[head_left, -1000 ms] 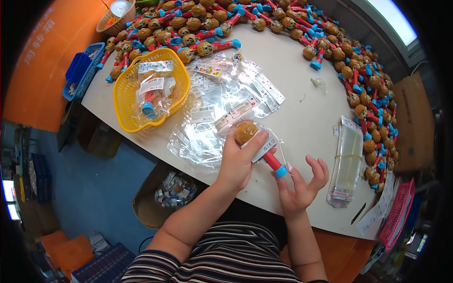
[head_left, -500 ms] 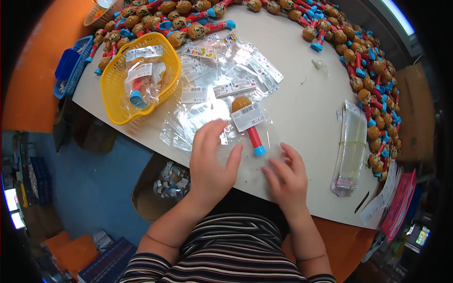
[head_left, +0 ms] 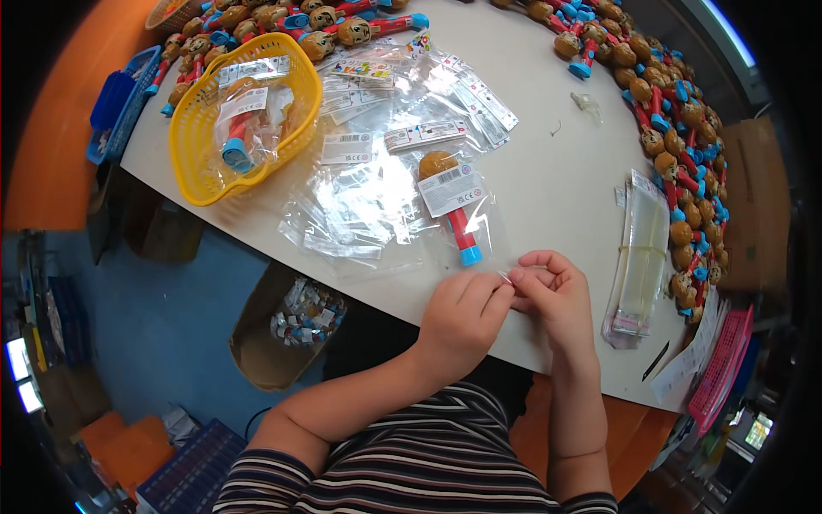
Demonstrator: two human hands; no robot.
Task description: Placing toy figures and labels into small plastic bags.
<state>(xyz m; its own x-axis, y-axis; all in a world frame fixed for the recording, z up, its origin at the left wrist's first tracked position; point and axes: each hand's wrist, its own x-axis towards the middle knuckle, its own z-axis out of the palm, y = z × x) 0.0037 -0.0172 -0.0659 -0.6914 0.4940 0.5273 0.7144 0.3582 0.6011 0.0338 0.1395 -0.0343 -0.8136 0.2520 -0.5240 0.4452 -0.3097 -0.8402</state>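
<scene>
A clear plastic bag (head_left: 490,224) lies in front of me on the table. Inside it is a toy (head_left: 461,233) with a round brown head, red stem and blue foot; a white printed label (head_left: 449,189) crosses the toy below its head. My left hand (head_left: 467,315) is closed at the bag's near edge, fingers bent and fingertips mostly hidden. Close beside it, my right hand (head_left: 555,295) pinches the same edge between thumb and fingers. Left of the bagged toy, empty clear bags (head_left: 355,218) and printed labels (head_left: 428,134) are spread in an overlapping heap.
A yellow basket (head_left: 190,176) at the left holds a bagged toy. Loose toys pile up along the far edge (head_left: 354,32) and the right side (head_left: 681,231). A banded stack of clear sleeves (head_left: 640,265) lies at the right. Below the table sits a carton (head_left: 257,343) of small packets.
Both hands have come together at the near edge of the toy's bag, the left moving right and the fingers closing. The table's contents appear slightly higher in the view.
</scene>
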